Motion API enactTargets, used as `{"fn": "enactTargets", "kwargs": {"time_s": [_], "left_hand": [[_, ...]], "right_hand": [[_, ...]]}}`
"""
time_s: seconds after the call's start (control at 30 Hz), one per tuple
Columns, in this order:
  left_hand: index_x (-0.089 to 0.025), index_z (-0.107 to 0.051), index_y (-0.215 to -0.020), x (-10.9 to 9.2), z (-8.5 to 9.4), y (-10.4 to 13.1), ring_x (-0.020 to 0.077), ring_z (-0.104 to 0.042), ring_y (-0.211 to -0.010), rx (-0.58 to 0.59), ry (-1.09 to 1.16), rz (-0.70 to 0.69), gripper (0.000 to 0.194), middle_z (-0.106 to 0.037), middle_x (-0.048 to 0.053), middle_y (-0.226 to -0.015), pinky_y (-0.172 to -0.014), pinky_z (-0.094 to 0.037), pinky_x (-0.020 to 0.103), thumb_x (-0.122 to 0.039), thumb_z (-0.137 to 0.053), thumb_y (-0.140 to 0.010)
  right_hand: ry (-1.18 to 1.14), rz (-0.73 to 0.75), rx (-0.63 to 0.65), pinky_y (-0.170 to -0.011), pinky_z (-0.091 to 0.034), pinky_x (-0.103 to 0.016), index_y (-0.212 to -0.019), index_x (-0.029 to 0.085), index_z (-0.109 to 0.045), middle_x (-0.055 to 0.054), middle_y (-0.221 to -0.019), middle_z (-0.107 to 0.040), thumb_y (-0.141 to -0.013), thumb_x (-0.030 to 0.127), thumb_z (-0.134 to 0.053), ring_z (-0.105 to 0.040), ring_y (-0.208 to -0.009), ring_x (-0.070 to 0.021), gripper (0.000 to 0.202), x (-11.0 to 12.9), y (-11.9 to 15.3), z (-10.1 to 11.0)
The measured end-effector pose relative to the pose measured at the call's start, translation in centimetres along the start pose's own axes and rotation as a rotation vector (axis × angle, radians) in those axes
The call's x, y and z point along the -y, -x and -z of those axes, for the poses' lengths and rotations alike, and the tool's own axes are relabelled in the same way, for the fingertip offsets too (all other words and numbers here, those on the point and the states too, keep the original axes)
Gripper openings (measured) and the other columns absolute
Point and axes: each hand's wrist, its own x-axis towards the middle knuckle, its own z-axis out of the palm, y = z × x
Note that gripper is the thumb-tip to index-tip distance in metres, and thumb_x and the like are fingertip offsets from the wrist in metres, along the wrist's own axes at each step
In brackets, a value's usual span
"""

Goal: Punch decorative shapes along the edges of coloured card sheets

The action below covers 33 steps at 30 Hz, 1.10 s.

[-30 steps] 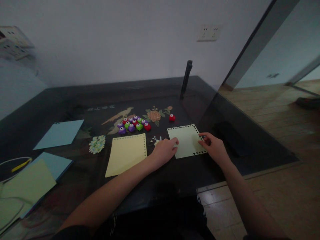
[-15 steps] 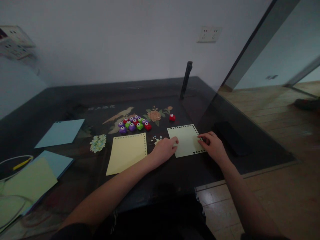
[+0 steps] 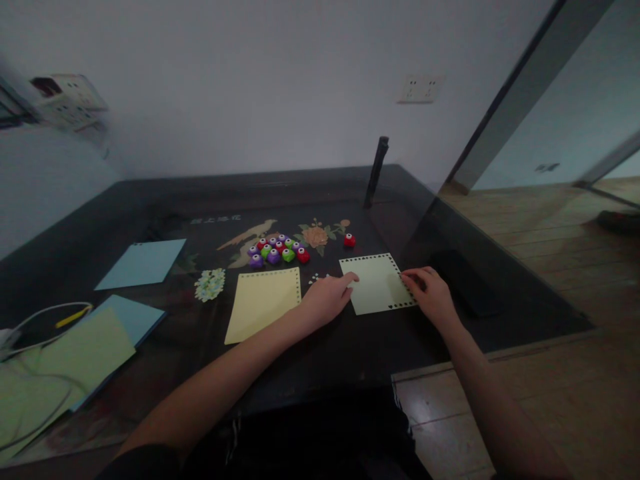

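A pale square sheet of paper (image 3: 377, 283) with small heart-shaped punched holes along its top, right and part of its bottom edge lies flat on the dark table. Over its left edge rests my left hand (image 3: 330, 297), fingers curled, with the index finger and thumb on the paper. My right hand (image 3: 430, 290) pinches the right edge near the row of holes. To the left, partly beneath my left forearm, is a yellow sheet (image 3: 263, 297) with holes along its top and right edges.
Several red, green and purple eye-marked pieces (image 3: 273, 256) cluster behind the yellow sheet; one red piece (image 3: 349, 241) sits apart. Blue sheets (image 3: 143, 263), a yellow-green sheet (image 3: 85, 347) and a cable lie left. A black upright post (image 3: 376, 173) stands behind; a dark flat object (image 3: 465, 283) lies right.
The head view has shifted slightly, so the scene sits a little further right and lower. Both hands stay at the pale sheet's edges, with the right fingertips a touch nearer its border.
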Motion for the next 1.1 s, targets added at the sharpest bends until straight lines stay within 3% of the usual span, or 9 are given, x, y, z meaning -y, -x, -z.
{"fn": "enactTargets", "kwargs": {"time_s": [0.1,0.2,0.33,0.43,0.57,0.7,0.87,1.1], "left_hand": [[-0.022,-0.057,-0.114,2.3,2.3,2.0,0.0206,-0.063,-0.071,-0.129,0.044,0.019,0.03,-0.066,0.005,-0.079,-0.067,-0.046,0.03,-0.023,-0.041,-0.089],[-0.021,-0.06,-0.109,6.2,4.3,4.5,0.019,-0.061,-0.072,-0.265,0.053,0.076,0.028,-0.066,0.004,-0.081,-0.069,-0.045,0.029,-0.022,-0.043,-0.087],[-0.021,-0.062,-0.102,11.1,5.7,7.6,0.0215,-0.06,-0.086,-0.389,-0.04,0.148,0.025,-0.066,0.007,-0.094,-0.08,-0.045,0.034,-0.022,-0.044,-0.084],[-0.02,-0.061,-0.102,13.1,5.9,9.1,0.0221,-0.059,-0.09,-0.426,-0.073,0.184,0.025,-0.065,0.007,-0.094,-0.085,-0.044,0.036,-0.023,-0.045,-0.084],[-0.017,-0.059,-0.106,14.0,5.2,9.6,0.0239,-0.055,-0.1,-0.375,-0.113,0.173,0.026,-0.062,0.009,-0.103,-0.091,-0.042,0.039,-0.024,-0.049,-0.083],[-0.018,-0.055,-0.116,14.1,4.0,9.5,0.0265,-0.05,-0.111,-0.28,-0.164,0.126,0.036,-0.057,0.011,-0.117,-0.096,-0.039,0.042,-0.032,-0.055,-0.082],[-0.02,-0.047,-0.127,14.1,2.9,9.6,0.0279,-0.043,-0.123,-0.232,-0.183,0.13,0.049,-0.049,0.013,-0.132,-0.105,-0.028,0.047,-0.037,-0.057,-0.082],[-0.021,-0.045,-0.128,13.6,3.1,9.6,0.0259,-0.044,-0.123,-0.194,-0.21,0.171,0.049,-0.052,0.01,-0.13,-0.107,-0.025,0.047,-0.04,-0.054,-0.084]], "right_hand": [[-0.024,0.004,-0.061,-0.063,-0.043,-0.033,-0.088,0.017,-0.066,-0.007,-0.082,-0.057,-0.084,0.038,-0.05,-0.053,-0.068,-0.0189,0.026,0.9,0.0,0.3],[-0.07,0.041,-0.073,-0.062,-0.043,-0.032,-0.088,0.018,-0.066,-0.007,-0.083,-0.058,-0.085,0.037,-0.05,-0.054,-0.068,-0.0187,0.024,3.2,0.1,0.3],[-0.137,0.181,0.07,-0.062,-0.043,-0.031,-0.091,0.02,-0.065,-0.006,-0.08,-0.058,-0.086,0.033,-0.05,-0.054,-0.069,-0.0185,0.021,8.1,-0.3,-1.0],[-0.141,0.316,0.185,-0.071,-0.045,-0.033,-0.095,0.021,-0.064,-0.006,-0.087,-0.061,-0.087,0.029,-0.051,-0.057,-0.08,-0.0203,0.018,12.1,-1.0,-2.7],[-0.053,0.513,0.308,-0.083,-0.044,-0.035,-0.101,0.018,-0.064,-0.008,-0.098,-0.063,-0.086,0.024,-0.054,-0.055,-0.094,-0.022,0.018,16.5,-2.4,-6.0],[0.13,0.651,0.381,-0.089,-0.043,-0.037,-0.105,0.015,-0.064,-0.011,-0.104,-0.062,-0.088,0.029,-0.054,-0.052,-0.102,-0.0248,0.025,18.9,-3.6,-9.6],[0.263,0.693,0.373,-0.089,-0.043,-0.038,-0.111,0.012,-0.062,-0.014,-0.112,-0.059,-0.084,0.035,-0.059,-0.046,-0.109,-0.0283,0.035,19.2,-3.9,-12.1],[0.292,0.676,0.344,-0.089,-0.043,-0.038,-0.116,0.01,-0.058,-0.014,-0.113,-0.059,-0.084,0.032,-0.06,-0.046,-0.109,-0.0283,0.039,18.7,-3.5,-12.5]]}}
